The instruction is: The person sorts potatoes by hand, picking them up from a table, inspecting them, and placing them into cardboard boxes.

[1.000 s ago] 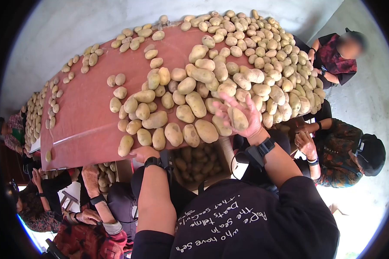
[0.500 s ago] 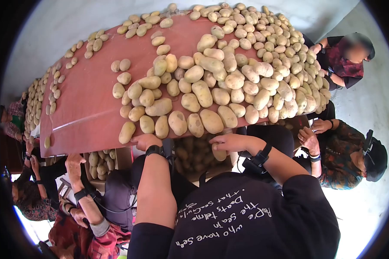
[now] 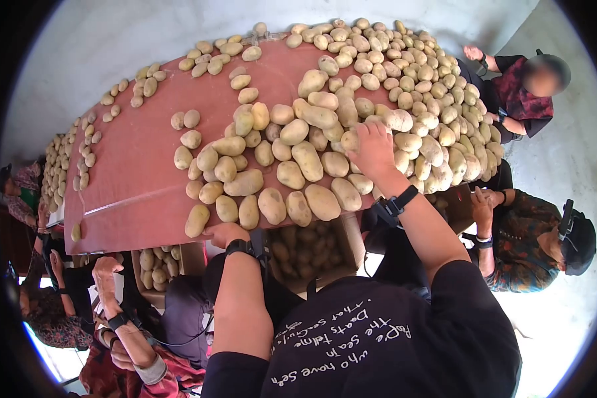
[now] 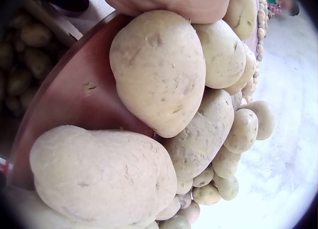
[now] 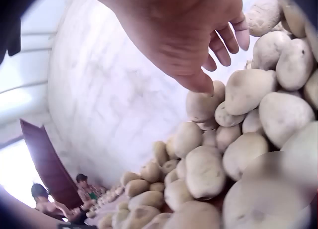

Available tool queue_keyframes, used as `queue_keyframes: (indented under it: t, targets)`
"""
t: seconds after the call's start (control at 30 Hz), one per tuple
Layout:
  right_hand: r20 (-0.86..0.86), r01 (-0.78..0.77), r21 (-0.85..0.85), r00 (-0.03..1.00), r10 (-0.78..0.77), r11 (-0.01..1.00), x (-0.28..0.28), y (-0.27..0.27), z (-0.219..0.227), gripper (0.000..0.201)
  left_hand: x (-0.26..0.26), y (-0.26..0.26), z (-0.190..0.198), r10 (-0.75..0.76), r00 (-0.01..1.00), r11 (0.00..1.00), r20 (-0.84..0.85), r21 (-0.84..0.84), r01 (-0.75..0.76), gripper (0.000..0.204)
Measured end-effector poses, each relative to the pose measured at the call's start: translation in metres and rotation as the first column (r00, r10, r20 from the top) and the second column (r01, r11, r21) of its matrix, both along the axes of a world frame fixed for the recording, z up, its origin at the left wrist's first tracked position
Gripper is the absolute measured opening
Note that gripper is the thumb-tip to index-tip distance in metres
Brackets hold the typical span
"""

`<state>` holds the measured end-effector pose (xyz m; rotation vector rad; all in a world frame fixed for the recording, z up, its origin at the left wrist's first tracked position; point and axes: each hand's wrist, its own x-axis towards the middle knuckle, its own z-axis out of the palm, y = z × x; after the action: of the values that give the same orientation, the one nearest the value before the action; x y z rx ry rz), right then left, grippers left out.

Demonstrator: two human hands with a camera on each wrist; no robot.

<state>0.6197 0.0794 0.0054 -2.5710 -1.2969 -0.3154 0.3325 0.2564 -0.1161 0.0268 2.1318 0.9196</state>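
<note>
Potatoes (image 3: 306, 161) lie heaped on a reddish-brown table (image 3: 132, 179). Over the heap, my right hand (image 3: 375, 149) reaches with its fingertips down among the potatoes. The right wrist view shows that hand (image 5: 184, 35) with fingers apart and slightly bent, the thumb at a potato (image 5: 201, 106), and nothing in its grasp. My left hand (image 3: 227, 234) rests at the table's near edge beside a potato (image 3: 197, 220), a finger extended. In the left wrist view only part of this hand (image 4: 169, 1) shows, just behind a large potato (image 4: 159, 72); its fingertips are hidden.
A box (image 3: 355, 245) of potatoes stands below the near edge, between my arms. Another potato box (image 3: 189, 262) is to its left. People sit around the table: one (image 3: 527, 232) at the right, one (image 3: 527, 99) at the far right corner, others at the left.
My right hand held a potato above the table, lowered it over the box, and is now back at the heap without it. The left hand has stayed at the edge.
</note>
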Motion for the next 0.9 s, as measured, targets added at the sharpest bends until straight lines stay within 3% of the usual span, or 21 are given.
queue_keyframes:
  t: [0.17,0.27,0.3,0.37,0.4,0.43,0.47,0.6,0.7,0.77,0.8,0.9]
  targets:
    - [-0.023,-0.022,-0.079,1.000,0.020,0.997,0.005,0.000,-0.018,0.053,-0.001,-0.002,-0.006,-0.005,1.000,0.997,-0.024,0.082,0.007,0.077]
    - [-0.076,-0.043,0.102,0.996,0.051,0.994,0.005,-0.006,-0.018,0.052,-0.002,0.000,-0.008,0.014,1.000,0.997,-0.013,0.080,-0.013,0.075]
    - [-0.323,-0.038,0.218,0.940,0.108,0.975,0.005,-0.008,-0.015,0.051,-0.002,0.001,-0.008,0.015,1.000,0.997,-0.006,0.070,-0.014,0.074]
    - [-0.710,0.064,0.411,0.648,0.276,0.909,0.003,-0.014,-0.007,0.049,-0.003,0.001,-0.008,0.000,1.000,1.000,0.013,0.017,0.000,0.070]
    - [-0.830,0.163,0.501,0.367,0.419,0.850,-0.001,-0.016,-0.004,0.048,-0.002,0.000,-0.005,0.009,1.000,0.999,0.003,0.039,-0.010,0.072]
    - [-0.831,0.288,0.545,0.058,0.553,0.788,-0.005,-0.017,-0.001,0.048,0.000,-0.003,0.000,0.018,1.000,0.998,-0.006,0.062,-0.018,0.073]
    - [-0.711,0.425,0.536,-0.238,0.661,0.729,-0.010,-0.019,0.000,0.048,0.002,-0.004,0.003,0.026,1.000,0.996,-0.015,0.085,-0.025,0.075]
    - [-0.454,0.444,0.523,-0.577,0.679,0.727,-0.020,-0.025,-0.003,0.053,-0.001,-0.003,0.002,0.032,0.999,0.996,0.034,0.088,-0.035,0.074]
    - [-0.429,0.429,0.456,-0.662,0.615,0.780,-0.033,-0.029,-0.007,0.054,-0.001,-0.004,0.004,0.018,0.999,0.997,0.045,0.079,-0.022,0.074]
    - [-0.524,0.306,0.429,-0.681,0.511,0.850,-0.040,-0.035,-0.012,0.055,-0.001,-0.003,0.004,-0.002,0.999,0.999,0.032,0.032,0.001,0.074]
    - [-0.568,0.243,0.413,-0.684,0.457,0.877,-0.044,-0.037,-0.015,0.056,0.005,-0.006,0.025,-0.075,0.996,0.995,0.042,-0.065,0.078,0.065]
    - [-0.762,-0.092,0.268,-0.629,0.153,0.959,-0.060,-0.045,-0.026,0.051,0.000,-0.003,0.006,-0.106,0.994,0.992,-0.024,-0.065,0.105,0.070]
